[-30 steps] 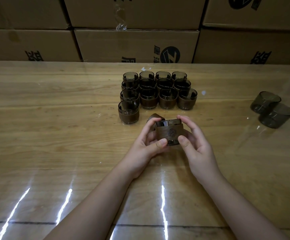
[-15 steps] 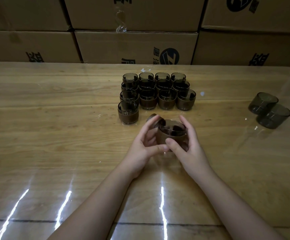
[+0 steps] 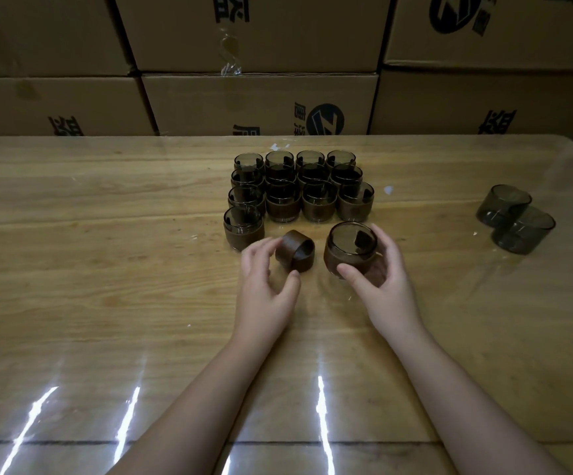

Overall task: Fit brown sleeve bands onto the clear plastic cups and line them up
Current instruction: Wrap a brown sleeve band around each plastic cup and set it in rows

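Head view, hands point(image 3: 267, 286) point(image 3: 386, 289) partly hide cup point(image 3: 348, 250), band point(image 3: 295, 250)

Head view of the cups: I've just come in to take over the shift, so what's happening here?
A person is sleeving clear cups at a wooden table. The right hand grips a cup already wearing its brown band, just in front of the block of finished cups. The left hand pinches a loose band lying on its side beside it. Two bare cups wait at the far right.
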A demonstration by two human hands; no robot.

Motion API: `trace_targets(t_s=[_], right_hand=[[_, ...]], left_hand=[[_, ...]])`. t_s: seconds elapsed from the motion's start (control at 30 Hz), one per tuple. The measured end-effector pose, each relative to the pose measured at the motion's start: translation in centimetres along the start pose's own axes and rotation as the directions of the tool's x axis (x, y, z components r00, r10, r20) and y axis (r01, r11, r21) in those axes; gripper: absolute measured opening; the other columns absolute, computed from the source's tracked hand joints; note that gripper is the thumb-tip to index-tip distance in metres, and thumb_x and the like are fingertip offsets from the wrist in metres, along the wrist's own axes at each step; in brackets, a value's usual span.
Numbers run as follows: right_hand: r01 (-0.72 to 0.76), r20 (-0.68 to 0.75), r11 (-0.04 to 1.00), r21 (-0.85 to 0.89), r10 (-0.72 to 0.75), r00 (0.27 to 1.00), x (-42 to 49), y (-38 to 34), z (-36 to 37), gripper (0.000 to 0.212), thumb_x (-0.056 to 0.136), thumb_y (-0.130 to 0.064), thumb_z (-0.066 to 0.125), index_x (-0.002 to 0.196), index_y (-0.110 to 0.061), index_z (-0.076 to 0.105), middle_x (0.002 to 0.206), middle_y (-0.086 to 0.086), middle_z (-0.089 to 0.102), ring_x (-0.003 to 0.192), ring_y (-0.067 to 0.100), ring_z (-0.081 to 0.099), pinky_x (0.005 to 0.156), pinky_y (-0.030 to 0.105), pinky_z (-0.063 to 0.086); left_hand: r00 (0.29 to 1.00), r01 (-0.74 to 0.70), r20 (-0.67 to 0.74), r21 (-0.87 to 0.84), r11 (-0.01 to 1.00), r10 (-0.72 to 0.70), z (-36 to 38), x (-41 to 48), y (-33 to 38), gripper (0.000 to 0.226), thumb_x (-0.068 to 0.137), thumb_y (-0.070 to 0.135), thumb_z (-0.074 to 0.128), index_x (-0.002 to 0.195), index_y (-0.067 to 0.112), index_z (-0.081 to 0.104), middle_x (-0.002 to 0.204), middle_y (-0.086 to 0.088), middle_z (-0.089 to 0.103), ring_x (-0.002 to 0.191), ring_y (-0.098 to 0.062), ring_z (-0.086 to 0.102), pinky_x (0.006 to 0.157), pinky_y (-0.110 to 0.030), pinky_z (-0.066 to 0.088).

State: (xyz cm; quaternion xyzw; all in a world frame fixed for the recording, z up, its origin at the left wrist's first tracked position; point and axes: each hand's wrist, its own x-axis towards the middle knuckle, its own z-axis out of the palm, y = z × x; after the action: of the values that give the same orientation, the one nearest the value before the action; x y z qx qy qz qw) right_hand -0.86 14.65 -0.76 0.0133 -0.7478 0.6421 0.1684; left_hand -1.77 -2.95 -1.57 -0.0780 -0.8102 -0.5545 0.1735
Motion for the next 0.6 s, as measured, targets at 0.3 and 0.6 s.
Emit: trace_targets(t_s=[0.3, 0.6], right_hand=[[-0.042, -0.058, 0.995, 0.092, 0.048, 0.997, 0.6, 0.4, -0.6, 0.044, 0.083, -0.013, 0.073, 0.098, -0.051, 0.056, 0.112, -0.017, 0.059, 0.098, -0.001, 0.063, 0.077, 0.019, 0.054], [-0.174, -0.172, 0.984, 0.049, 0.179, 0.969, 1.5, 1.1, -1.1, 0.027, 0.078, -0.024, 0.077, 0.078, -0.039, 0.055, 0.109, -0.003, 0.061, 0.105, 0.017, 0.059, 0.081, 0.03, 0.048]], left_hand=[[0.976, 0.143, 0.11, 0.321, 0.936, -0.187, 1.3, 1.6, -0.5, 0.086, 0.085, 0.034, 0.069, 0.152, 0.036, 0.016, 0.154, 0.008, 0.032, 0.141, -0.012, 0.031, 0.113, -0.041, 0.026], [0.978, 0.053, 0.178, 0.286, 0.957, -0.107, 1.4, 1.6, 0.3, 0.058, 0.081, 0.021, 0.068, 0.131, 0.039, 0.045, 0.117, 0.022, 0.054, 0.117, -0.013, 0.052, 0.102, -0.041, 0.041]])
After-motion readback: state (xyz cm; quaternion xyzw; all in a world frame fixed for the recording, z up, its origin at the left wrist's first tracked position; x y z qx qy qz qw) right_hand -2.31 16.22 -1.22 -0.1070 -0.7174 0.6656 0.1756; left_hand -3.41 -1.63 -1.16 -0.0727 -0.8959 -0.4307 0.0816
